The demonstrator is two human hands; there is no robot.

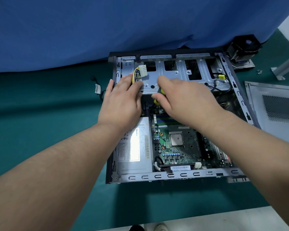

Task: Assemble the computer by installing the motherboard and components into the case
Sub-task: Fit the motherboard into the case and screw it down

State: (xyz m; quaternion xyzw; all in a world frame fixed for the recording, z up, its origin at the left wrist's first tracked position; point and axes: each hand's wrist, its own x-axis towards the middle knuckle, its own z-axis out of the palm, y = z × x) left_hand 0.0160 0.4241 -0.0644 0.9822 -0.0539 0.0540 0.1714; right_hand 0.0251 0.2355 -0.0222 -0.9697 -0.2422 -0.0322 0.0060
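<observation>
head view: case (157,176) lies open on the green mat, motherboard (177,147) seated inside just below both wrists; right hand (182,99) clenched round a yellow-green screwdriver (157,99), tip hidden; left hand (122,99) released, fingers spread flat beside it, fingertips touching the yellow wires of the white power connector (143,70) just beyond
</observation>
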